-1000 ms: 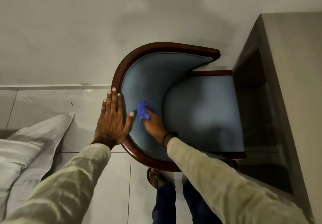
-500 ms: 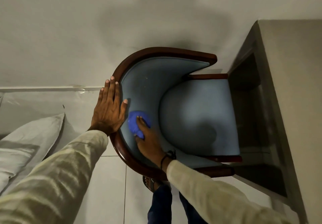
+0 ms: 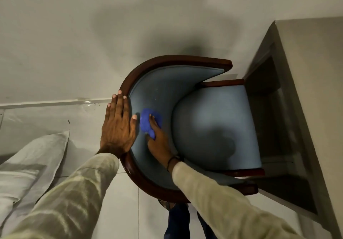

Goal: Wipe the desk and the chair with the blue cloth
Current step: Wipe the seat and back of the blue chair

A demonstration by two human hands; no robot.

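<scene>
A tub chair (image 3: 213,127) with blue-grey upholstery and a dark wooden rim stands below me, its seat facing the desk (image 3: 311,93) on the right. My right hand (image 3: 159,142) presses the bunched blue cloth (image 3: 148,121) against the inside of the curved backrest, on its left side. Fingers lie over the cloth's lower right part. My left hand (image 3: 117,127) rests flat on the wooden rim at the chair's left, fingers spread, thumb over the padding close to the cloth.
A grey wall (image 3: 92,34) rises behind the chair. White pillows (image 3: 24,166) lie at the lower left on the tiled floor (image 3: 122,211). My legs and a sandalled foot (image 3: 167,204) stand just behind the chair. The desk has a dark open recess (image 3: 269,108) facing the seat.
The right hand slid the cloth down the backrest's left side and then back up a little. The left hand stayed on the rim. The view shifted slightly.
</scene>
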